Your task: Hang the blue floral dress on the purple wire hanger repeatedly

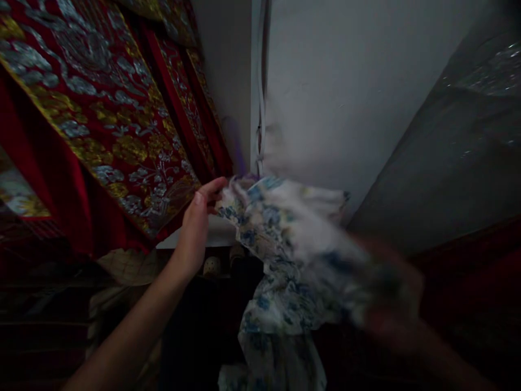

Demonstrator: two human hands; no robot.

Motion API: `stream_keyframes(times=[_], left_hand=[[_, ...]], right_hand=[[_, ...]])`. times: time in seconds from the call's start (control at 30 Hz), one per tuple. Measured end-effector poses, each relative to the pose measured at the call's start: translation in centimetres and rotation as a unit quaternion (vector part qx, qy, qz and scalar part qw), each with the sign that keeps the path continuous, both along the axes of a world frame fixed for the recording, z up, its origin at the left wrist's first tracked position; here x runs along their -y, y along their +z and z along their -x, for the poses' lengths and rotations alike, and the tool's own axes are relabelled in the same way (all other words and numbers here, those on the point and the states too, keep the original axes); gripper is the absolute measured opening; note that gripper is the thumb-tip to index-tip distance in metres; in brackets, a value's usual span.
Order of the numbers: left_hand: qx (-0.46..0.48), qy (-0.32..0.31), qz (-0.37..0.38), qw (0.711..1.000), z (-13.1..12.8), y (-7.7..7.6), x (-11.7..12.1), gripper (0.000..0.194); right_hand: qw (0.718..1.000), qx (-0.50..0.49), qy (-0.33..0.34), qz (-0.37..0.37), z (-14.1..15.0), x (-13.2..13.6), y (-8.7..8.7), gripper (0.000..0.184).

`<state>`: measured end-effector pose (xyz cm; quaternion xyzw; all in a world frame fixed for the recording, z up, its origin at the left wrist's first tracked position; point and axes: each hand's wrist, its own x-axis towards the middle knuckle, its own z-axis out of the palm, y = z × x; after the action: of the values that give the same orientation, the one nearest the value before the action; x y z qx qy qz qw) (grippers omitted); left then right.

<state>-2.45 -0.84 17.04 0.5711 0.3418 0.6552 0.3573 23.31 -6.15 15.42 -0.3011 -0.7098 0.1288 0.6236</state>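
A thin white garment [285, 228] with blue and green flowers hangs in loose folds between my hands, its lower part trailing down toward the floor. My left hand [199, 214] grips its gathered upper edge between thumb and fingers. Beside that edge shows something purple [244, 178], blurred, perhaps part of a hanger. On the right, my right hand [396, 298] is smeared by motion but closes around a bunch of the same cloth, pulled out sideways. The exact hold of its fingers is hard to make out.
Red cloth [118, 108] embroidered in gold and silver hangs at the left. Ahead is a pale wall [325, 98] with a white cable [262, 81]. A clear plastic-covered surface [456, 157] slants at the right. Light shoes [211, 266] show below in the dark.
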Motion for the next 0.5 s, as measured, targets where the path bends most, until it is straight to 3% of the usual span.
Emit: stream_keyframes(times=[0.03, 0.1, 0.13, 0.17, 0.2, 0.27, 0.37, 0.43, 0.5], left_hand=[[0.030, -0.028, 0.065, 0.997, -0.4, 0.3, 0.4, 0.060], [0.088, -0.090, 0.190, 0.974, -0.8, 0.6, 1.1, 0.053], [0.109, -0.118, 0.237, 0.958, -0.7, 0.4, 1.4, 0.052], [0.118, -0.141, 0.269, 0.945, -0.5, 0.1, 1.7, 0.052], [0.111, -0.161, 0.289, 0.937, -0.1, -0.2, 2.0, 0.049], [0.045, -0.197, 0.304, 0.931, 0.8, -1.0, 2.9, 0.039], [-0.118, -0.250, 0.274, 0.921, 2.2, -1.2, 4.3, 0.023], [-0.188, -0.284, 0.237, 0.910, 3.1, -0.6, 5.0, 0.020], [-0.211, -0.289, 0.204, 0.911, 4.2, -0.1, 5.3, 0.022]], right_hand=[[0.989, 0.113, 0.077, -0.048, 1.4, 1.1, -0.5, 0.048], [0.921, 0.292, 0.234, -0.105, 3.9, 2.3, -1.7, 0.042], [0.880, 0.357, 0.287, -0.122, 4.7, 2.3, -2.3, 0.044], [0.857, 0.386, 0.315, -0.130, 5.3, 2.0, -2.9, 0.048], [0.859, 0.378, 0.320, -0.129, 5.6, 1.4, -3.5, 0.050], [0.897, 0.315, 0.288, -0.115, 5.2, -0.5, -4.4, 0.041], [0.960, 0.209, 0.166, -0.089, 2.8, -4.4, -5.2, 0.026], [0.980, 0.173, 0.080, -0.053, 0.9, -6.8, -5.6, 0.030], [0.984, 0.161, 0.067, 0.033, -0.5, -8.3, -6.0, 0.031]])
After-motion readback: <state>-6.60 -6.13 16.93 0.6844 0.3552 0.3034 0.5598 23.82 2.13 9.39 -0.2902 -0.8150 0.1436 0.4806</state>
